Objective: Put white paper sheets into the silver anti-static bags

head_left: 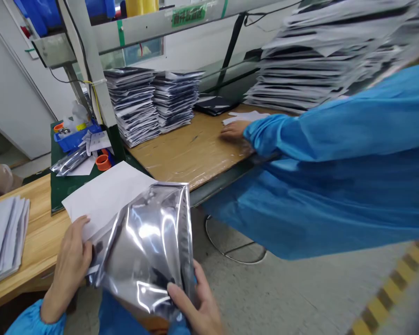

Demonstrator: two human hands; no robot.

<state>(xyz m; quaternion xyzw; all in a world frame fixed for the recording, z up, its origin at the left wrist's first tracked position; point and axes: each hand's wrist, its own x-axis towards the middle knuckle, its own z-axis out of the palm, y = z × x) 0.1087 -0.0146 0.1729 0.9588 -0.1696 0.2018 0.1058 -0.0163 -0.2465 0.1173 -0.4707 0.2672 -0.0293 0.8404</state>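
Clamped on foil bag (150, 246): left hand (68, 270) at side edge, touching white sheet (104, 195); right hand (195, 304) pinched lower corner. Seemed light, slick, floppy; edges looked safest.

Both hands low in view, close to the body, forearms coming up from the bottom edge in blue sleeves.

Left hand (70, 265): back up, wrist straight, cuff just behind it. Fingers (79, 228) held together and bent, pointing up and away. Thumb tucked in toward the right, pressed at the left edge of the bag (146, 246). Underside of the grip hidden.

Right hand (195, 302): lower and further right, partly cut off by the frame. Thumb laid across the front of the bag's lower corner, fingers wrapped behind it: a pinch, closed. Wrist out of view.

Hands well apart.
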